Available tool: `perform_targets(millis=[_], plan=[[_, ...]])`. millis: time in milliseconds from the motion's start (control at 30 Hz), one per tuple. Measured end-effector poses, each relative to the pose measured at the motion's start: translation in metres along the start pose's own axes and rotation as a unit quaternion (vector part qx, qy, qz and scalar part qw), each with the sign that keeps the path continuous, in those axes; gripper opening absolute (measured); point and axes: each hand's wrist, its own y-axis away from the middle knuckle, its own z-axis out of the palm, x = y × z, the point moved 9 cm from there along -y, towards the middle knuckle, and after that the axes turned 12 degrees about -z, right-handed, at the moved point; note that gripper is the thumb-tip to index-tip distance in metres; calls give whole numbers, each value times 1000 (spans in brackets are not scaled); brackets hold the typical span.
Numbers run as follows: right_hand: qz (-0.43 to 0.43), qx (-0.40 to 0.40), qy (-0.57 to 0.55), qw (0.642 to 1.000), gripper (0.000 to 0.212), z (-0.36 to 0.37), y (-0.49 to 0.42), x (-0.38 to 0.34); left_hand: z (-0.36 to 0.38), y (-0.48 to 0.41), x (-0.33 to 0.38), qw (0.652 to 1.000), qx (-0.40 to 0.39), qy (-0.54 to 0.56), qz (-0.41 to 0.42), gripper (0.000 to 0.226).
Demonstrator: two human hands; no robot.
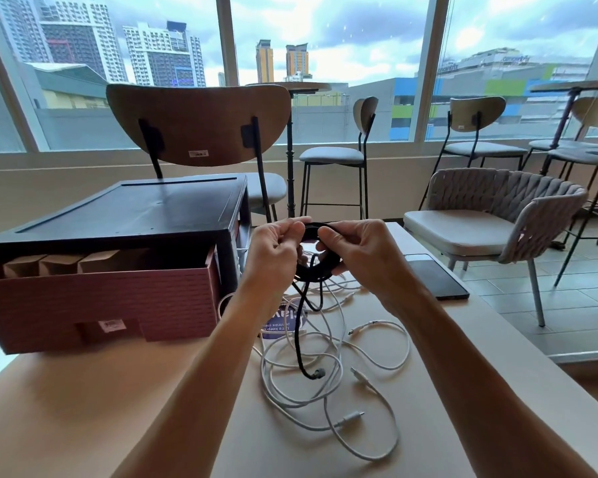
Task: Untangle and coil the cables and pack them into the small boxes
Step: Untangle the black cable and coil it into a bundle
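One black cable, wound into a single small coil, is gripped by two hands above a pale table. The left hand is curled round the coil's left side, while the right hand pinches its upper edge, fingers bent over the loops. One loose tail of the black cable is seen hanging from the coil, its plug end lying on the table below the hands.

Directly beneath the hands and between the forearms, a tangle of white cables is spread across the table; how many cables make it up cannot be counted, though several plug ends show. One purple round sticker is partly covered by the tangle.

To the left of the left hand, one open pink cardboard box is set on the table, and three small brown boxes are lined up inside it along its far wall. One black cabinet is placed just behind it. To the right of the right hand, one dark phone is laid flat near the table's edge. Beyond it, one woven armchair is seen.
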Motion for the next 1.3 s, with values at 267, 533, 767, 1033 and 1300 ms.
perform_targets(millis=[267,533,767,1033,1300], plan=[[-17,23,14,999,15,1,1,-2,3,-1,-6,987,-73,112,-86,28],[-12,26,6,1000,20,6,2,3,5,4,-2,994,-86,38,-58,28],[51,-31,35,998,19,6,1,8,-26,-6,0,996,16,73,-45,30],[-58,-296,96,949,15,53,24,-24,-30,-11,-6,989,3,138,-60,30],[42,-514,60,855,49,80,65,-15,-32,-13,-4,979,-29,191,-64,30]])
